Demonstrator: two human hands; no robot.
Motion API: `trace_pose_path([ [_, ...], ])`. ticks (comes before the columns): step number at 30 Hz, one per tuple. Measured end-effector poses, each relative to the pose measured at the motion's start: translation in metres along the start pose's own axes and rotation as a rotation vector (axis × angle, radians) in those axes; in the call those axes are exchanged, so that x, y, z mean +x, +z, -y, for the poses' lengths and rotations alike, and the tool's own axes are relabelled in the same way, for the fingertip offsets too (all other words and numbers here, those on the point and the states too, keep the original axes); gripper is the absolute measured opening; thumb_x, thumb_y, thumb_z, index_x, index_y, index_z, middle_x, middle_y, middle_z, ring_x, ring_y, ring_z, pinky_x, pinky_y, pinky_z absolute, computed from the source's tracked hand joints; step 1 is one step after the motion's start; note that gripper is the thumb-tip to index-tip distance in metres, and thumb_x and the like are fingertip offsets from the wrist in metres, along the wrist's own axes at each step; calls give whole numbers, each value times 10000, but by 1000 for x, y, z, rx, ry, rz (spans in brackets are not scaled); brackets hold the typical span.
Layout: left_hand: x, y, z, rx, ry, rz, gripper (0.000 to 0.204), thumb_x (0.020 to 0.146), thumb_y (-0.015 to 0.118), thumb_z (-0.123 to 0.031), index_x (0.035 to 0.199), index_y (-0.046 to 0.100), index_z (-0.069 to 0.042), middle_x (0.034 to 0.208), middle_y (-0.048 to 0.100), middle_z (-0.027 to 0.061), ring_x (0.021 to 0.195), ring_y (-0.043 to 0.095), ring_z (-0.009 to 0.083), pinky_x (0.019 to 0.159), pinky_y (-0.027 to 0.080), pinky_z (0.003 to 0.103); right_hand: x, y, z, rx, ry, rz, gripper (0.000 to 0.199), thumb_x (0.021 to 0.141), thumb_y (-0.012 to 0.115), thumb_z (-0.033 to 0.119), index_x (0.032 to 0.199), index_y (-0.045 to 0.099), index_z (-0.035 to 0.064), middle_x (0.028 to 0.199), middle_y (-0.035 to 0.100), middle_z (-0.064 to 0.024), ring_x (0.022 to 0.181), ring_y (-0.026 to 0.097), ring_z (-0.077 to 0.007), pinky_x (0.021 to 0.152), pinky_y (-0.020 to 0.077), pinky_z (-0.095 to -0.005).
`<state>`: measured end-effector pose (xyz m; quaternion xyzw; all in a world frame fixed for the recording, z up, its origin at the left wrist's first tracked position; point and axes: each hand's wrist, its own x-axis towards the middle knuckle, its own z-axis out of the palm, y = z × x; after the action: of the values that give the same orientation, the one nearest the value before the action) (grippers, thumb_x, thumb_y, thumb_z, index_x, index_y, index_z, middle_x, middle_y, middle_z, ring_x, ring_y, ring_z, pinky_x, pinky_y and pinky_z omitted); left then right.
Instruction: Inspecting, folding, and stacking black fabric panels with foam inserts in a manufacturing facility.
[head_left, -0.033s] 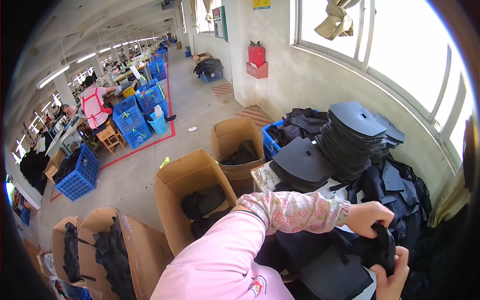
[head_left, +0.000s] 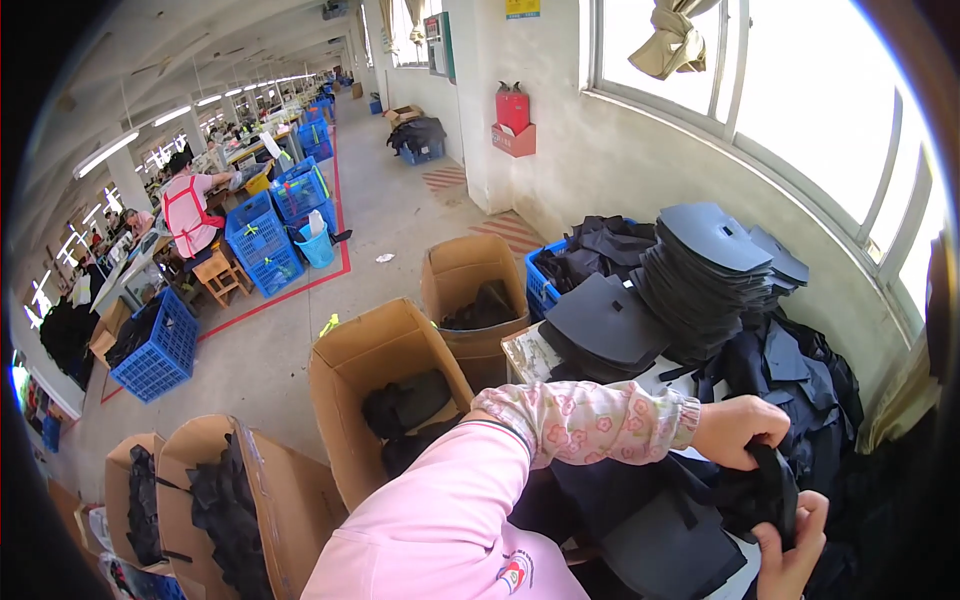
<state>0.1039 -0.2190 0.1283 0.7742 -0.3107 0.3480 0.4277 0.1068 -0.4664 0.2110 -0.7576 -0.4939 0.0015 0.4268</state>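
My left hand (head_left: 738,428) reaches across at the lower right, its arm in a pink sleeve with a floral cuff, and grips the top of a dark fabric piece (head_left: 772,492). My right hand (head_left: 792,552) comes up from the bottom edge and holds the same piece from below. Under both hands lie more dark cut pieces (head_left: 665,545) on a worktable. Just beyond my left hand rises a tall stack of dark shaped pieces (head_left: 700,270), with a lower stack (head_left: 608,322) to its left.
An open cardboard box (head_left: 372,352) with dark pieces stands left of my arm, another box (head_left: 470,272) behind it, and more boxes (head_left: 215,500) at lower left. Blue crates (head_left: 262,238) and a person in a pink apron (head_left: 186,208) are across the aisle. Windows line the right wall.
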Motion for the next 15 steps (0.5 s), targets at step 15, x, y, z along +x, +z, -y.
trace_pose_path([
  [15, -20, -21, 7, 304, -103, 112, 343, 639, 699, 12, 974, 658, -49, 896, 571, 98, 878, 589, 290, 790, 492, 367, 27, -2, -40, -451, -314, -283, 102, 844, 731, 96, 889, 673, 24, 754, 625, -134, 682, 628, -315, 586, 477, -365],
])
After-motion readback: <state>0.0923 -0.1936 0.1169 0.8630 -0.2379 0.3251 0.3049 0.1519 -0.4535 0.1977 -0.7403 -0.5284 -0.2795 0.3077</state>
